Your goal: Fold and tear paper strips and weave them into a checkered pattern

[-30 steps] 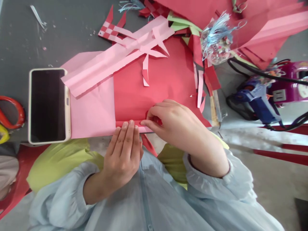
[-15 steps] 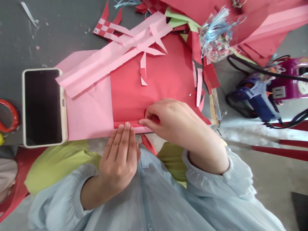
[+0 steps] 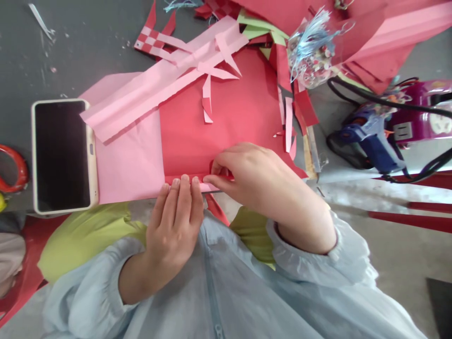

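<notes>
A red sheet of paper (image 3: pixel 219 127) lies over a pink sheet (image 3: pixel 129 162), its near edge folded up in a narrow strip along the table edge. My left hand (image 3: pixel 174 230) rests flat with straight fingers, the tips pressing on the left part of that strip. To its right, my right hand (image 3: pixel 247 176) holds the folded edge between thumb and curled fingers. The other fingers and the paper beneath that hand are partly hidden. Above both hands, a creased pink paper strip (image 3: pixel 165 77) and a small pink paper piece (image 3: pixel 207 101) lie across the sheets.
At left are a phone (image 3: pixel 61 155) and red-handled scissors (image 3: pixel 17 169). A woven red-and-white paper fish (image 3: pixel 151 40) lies at the back. On the right are a bag of beads with blue tassels (image 3: pixel 314 56), paper scraps (image 3: pixel 305 106), and a blue glue gun (image 3: pixel 374 139) with a black cord.
The fingers of my left hand have spread a little and moved slightly up onto the folded strip. My right hand keeps its pinch at nearly the same spot.
</notes>
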### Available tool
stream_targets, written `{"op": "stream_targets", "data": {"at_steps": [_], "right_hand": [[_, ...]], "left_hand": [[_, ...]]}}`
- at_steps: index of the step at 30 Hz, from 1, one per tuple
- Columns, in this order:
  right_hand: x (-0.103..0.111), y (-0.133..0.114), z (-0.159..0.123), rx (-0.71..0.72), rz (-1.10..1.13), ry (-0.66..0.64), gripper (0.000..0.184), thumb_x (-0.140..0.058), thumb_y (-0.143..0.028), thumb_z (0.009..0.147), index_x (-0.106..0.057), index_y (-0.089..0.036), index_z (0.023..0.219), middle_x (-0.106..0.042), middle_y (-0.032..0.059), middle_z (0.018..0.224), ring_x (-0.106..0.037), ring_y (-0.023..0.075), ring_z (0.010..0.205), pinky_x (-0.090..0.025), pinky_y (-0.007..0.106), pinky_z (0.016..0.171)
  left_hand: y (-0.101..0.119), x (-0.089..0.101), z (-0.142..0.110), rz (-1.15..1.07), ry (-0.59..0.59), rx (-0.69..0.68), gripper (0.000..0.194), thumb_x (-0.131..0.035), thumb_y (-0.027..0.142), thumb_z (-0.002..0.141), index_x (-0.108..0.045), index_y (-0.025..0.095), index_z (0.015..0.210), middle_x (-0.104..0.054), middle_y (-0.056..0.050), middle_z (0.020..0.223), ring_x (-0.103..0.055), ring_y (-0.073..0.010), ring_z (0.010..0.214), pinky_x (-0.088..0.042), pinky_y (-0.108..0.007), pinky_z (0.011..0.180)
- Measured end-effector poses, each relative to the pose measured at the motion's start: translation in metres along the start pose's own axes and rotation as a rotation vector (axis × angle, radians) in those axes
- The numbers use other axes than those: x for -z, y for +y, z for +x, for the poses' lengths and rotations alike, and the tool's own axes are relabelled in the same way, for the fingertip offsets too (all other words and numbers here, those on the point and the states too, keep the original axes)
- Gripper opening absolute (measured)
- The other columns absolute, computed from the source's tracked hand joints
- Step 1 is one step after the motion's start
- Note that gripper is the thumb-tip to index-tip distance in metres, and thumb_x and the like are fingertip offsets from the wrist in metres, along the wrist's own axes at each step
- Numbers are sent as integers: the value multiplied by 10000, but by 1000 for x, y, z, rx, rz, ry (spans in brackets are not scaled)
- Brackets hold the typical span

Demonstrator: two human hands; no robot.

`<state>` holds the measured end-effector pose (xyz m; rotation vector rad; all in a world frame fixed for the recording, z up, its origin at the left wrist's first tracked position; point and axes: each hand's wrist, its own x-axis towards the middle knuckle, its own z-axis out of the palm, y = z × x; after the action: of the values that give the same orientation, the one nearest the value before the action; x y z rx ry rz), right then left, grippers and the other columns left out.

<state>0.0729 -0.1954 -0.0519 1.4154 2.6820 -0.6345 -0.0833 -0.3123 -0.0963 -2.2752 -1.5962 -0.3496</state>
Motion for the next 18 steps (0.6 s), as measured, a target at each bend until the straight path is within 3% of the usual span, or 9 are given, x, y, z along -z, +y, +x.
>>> {"op": "stream_targets", "data": {"at_steps": [6,12,18], "right_hand": [[11,24,-22,49,-26,48,166,-643,-268,940,-686,-169,814,-668,56,755,-615,208,743,-380,295,646],[16,43,-38,37,61,145,192,-646,-317,947,-705,-172,837,-681,60,788,-626,200,754,-441,306,677],[13,52,-47,189,80,253,210,-642,-223,948,-745,-175,771,-660,59,773,-559,175,732,-455,304,683]], "left_hand": [[4,-5,-3,87,-18,-19,602,-763,292,857,-565,133,1403,-714,-182,1247,-717,-263,1134,-578,-392,1032],[8,-9,-5,93,-15,1,641,-750,307,861,-541,173,1451,-687,-201,1290,-705,-305,1144,-627,-423,929],[8,-16,-15,-243,-4,176,713,-770,265,836,-500,302,1495,-637,-161,1410,-660,-357,1223,-589,-544,995]]}}
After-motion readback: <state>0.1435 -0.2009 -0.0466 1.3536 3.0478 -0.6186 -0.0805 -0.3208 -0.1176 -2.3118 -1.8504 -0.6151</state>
